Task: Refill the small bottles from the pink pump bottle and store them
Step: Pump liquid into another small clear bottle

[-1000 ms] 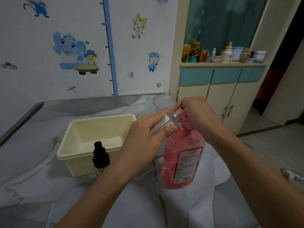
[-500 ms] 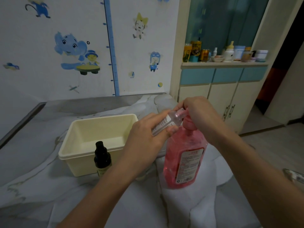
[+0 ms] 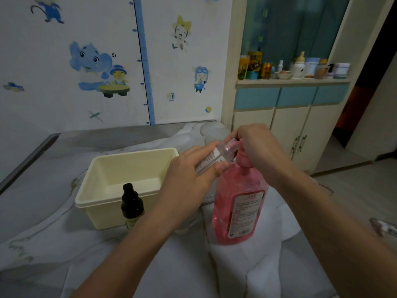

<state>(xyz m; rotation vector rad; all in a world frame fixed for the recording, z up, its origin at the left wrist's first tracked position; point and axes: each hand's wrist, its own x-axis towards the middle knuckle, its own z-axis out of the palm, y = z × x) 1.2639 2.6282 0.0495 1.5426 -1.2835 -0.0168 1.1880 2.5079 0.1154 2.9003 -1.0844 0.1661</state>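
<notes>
Pink pump bottle (image 3: 238,203) stands on the table; our right hand (image 3: 257,147) curls over its pump head, our left hand (image 3: 191,179) pinches the small clear bottle (image 3: 214,157) at the spout. We should press slowly, mouth tight under the nozzle.

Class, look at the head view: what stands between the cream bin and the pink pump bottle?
The left hand, holding the small clear bottle tilted toward the pump; both sit between the cream bin and pink pump bottle.

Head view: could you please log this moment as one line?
left hand: holds small clear bottle | right hand: on pink pump bottle | cream bin: empty
</notes>
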